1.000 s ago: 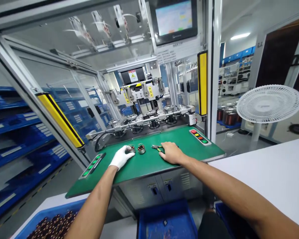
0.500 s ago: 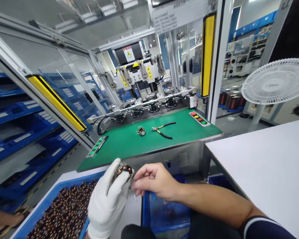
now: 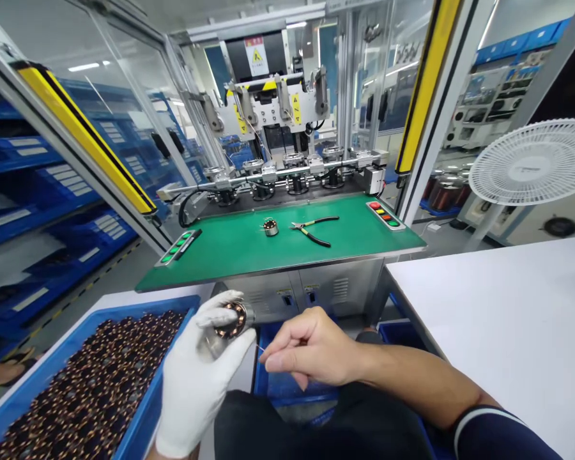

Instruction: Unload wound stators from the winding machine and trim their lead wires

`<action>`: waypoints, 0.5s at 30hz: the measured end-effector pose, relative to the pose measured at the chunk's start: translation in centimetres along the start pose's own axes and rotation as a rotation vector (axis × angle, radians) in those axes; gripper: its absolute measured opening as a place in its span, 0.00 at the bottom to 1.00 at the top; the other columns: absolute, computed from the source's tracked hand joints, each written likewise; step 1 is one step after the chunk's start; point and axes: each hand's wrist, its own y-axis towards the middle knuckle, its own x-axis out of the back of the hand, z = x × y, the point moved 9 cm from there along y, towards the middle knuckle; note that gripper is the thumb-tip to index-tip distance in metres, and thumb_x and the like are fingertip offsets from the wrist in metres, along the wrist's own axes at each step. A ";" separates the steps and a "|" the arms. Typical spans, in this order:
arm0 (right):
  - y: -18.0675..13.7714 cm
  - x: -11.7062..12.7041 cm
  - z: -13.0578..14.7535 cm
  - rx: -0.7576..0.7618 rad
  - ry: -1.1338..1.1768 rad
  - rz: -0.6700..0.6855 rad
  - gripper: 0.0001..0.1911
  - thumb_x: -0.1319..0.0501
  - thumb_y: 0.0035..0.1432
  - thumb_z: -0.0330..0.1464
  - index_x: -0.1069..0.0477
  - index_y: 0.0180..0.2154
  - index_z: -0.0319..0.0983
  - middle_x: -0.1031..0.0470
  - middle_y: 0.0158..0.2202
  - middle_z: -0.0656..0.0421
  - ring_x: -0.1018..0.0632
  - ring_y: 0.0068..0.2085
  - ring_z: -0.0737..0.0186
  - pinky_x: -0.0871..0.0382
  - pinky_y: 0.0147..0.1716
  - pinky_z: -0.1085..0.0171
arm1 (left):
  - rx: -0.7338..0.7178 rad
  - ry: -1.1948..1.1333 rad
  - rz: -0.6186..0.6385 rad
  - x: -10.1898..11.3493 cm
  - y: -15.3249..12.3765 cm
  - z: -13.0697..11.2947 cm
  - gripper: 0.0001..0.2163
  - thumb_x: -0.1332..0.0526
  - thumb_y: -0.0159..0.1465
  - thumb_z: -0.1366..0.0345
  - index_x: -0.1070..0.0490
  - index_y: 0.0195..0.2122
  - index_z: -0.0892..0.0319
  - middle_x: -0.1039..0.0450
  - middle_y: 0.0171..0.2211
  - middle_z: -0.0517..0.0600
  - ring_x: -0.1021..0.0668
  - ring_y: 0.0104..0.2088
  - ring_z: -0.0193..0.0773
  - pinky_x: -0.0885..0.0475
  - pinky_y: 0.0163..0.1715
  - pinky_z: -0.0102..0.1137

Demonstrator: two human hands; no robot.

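My left hand (image 3: 191,377), in a white glove, is closed around a round motor stator (image 3: 238,321) with copper windings. The stator is tilted so its ring of coils shows; the fingers cover part of it. Just to its right, my bare right hand (image 3: 311,350) pinches a thin wire (image 3: 260,347) between thumb and forefinger. Whether this wire joins the stator is too fine to see. Beyond both hands, another stator (image 3: 270,227) rests on the green worktop (image 3: 211,255), beside cutting pliers (image 3: 311,230) with black and yellow handles.
A blue bin (image 3: 138,409) full of copper-wound parts stands at left. Behind the worktop is a winding machine (image 3: 278,115) with several stations, framed by yellow light guards (image 3: 426,83). Button panels (image 3: 386,216) sit at the worktop's ends. A white fan (image 3: 527,166) and white table (image 3: 498,300) are right.
The view has tilted down and shifted. My left hand has turned the stator, showing more of its coil face. My right hand has drawn a little away from it, with the wire now visible.
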 end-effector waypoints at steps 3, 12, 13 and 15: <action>-0.2 0.3 -1.2 0.127 -0.198 -0.042 0.23 0.32 0.56 0.50 0.20 0.33 0.34 0.30 0.16 0.63 0.31 0.18 0.72 0.37 0.20 0.71 | 0.089 -0.088 0.068 -0.6 -0.8 0.6 0.12 0.28 0.56 0.63 0.27 0.39 0.55 0.21 0.52 0.54 0.16 0.46 0.42 0.17 0.39 0.28; -2.7 1.0 6.1 0.858 -0.654 -0.342 0.17 0.28 0.55 0.40 0.24 0.41 0.36 0.22 0.41 0.52 0.22 0.42 0.63 0.27 0.45 0.63 | -0.197 0.042 -0.029 -0.9 -3.7 -2.8 0.17 0.31 0.57 0.77 0.28 0.44 0.51 0.25 0.54 0.46 0.22 0.56 0.35 0.23 0.53 0.28; -2.7 0.8 6.1 0.867 -0.604 -0.329 0.11 0.29 0.58 0.37 0.25 0.36 0.37 0.23 0.36 0.55 0.23 0.38 0.66 0.28 0.41 0.65 | -0.181 0.033 -0.037 -0.9 -3.7 -2.8 0.18 0.31 0.56 0.77 0.28 0.45 0.51 0.25 0.53 0.46 0.21 0.54 0.34 0.23 0.53 0.27; -2.5 0.9 5.4 0.807 -0.471 -0.344 0.10 0.32 0.61 0.34 0.27 0.30 0.37 0.26 0.30 0.59 0.26 0.33 0.69 0.30 0.37 0.67 | -0.094 0.017 -0.079 -0.8 -3.8 -2.2 0.19 0.29 0.55 0.75 0.27 0.46 0.51 0.23 0.50 0.45 0.19 0.50 0.33 0.22 0.50 0.25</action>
